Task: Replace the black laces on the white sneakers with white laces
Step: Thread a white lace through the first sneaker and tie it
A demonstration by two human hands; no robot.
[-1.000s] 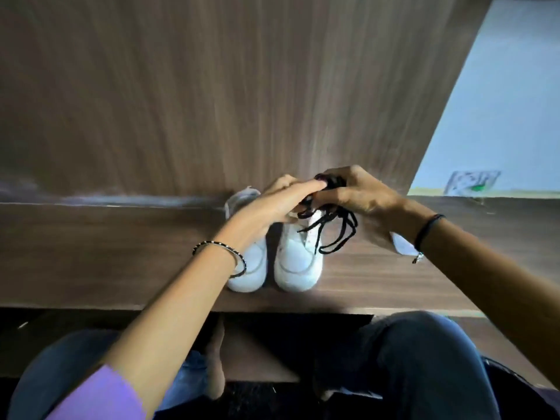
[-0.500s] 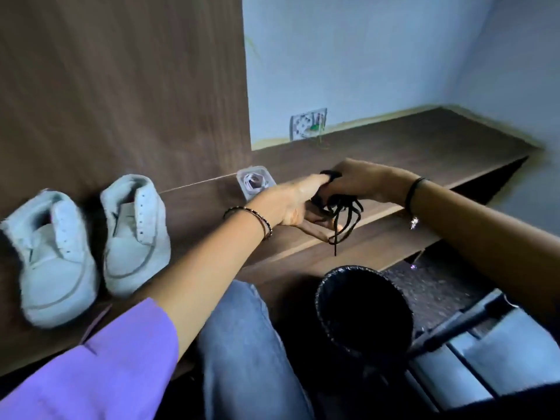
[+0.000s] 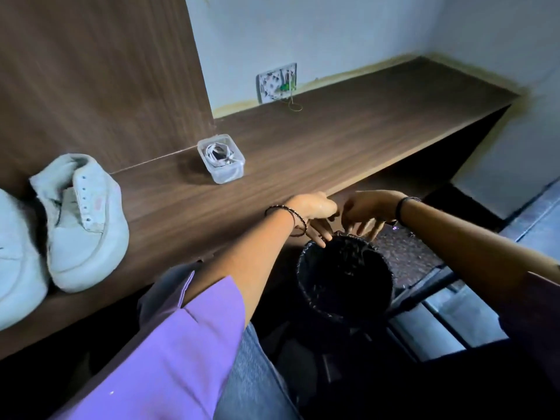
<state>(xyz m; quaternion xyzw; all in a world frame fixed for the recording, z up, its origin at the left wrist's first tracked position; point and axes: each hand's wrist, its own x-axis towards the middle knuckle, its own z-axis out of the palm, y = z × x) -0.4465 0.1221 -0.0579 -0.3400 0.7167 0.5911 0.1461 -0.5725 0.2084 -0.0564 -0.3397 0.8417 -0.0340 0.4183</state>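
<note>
Two white sneakers stand on the wooden desk (image 3: 333, 140) at the left, one (image 3: 81, 225) fully in view and the other (image 3: 15, 268) cut off by the frame edge. Neither has a lace in its eyelets. A small clear plastic box (image 3: 227, 174) further back holds coiled white laces (image 3: 216, 153). My left hand (image 3: 315, 213) and my right hand (image 3: 366, 213) hang side by side over a black bin (image 3: 303, 262) below the desk edge. Their fingers point down, spread and relaxed. The black laces cannot be made out against the bin's dark inside.
A wall socket plate (image 3: 275, 83) with a thin wire sits at the back of the desk. A tall wooden panel (image 3: 100, 71) rises behind the sneakers. My knees in jeans are below the desk, and a dark bar (image 3: 424, 286) runs right of the bin.
The view swung right, away from the sneakers. Both hands carried the black laces off the desk and down over the bin; the fingers have now spread apart and the laces are out of sight.
</note>
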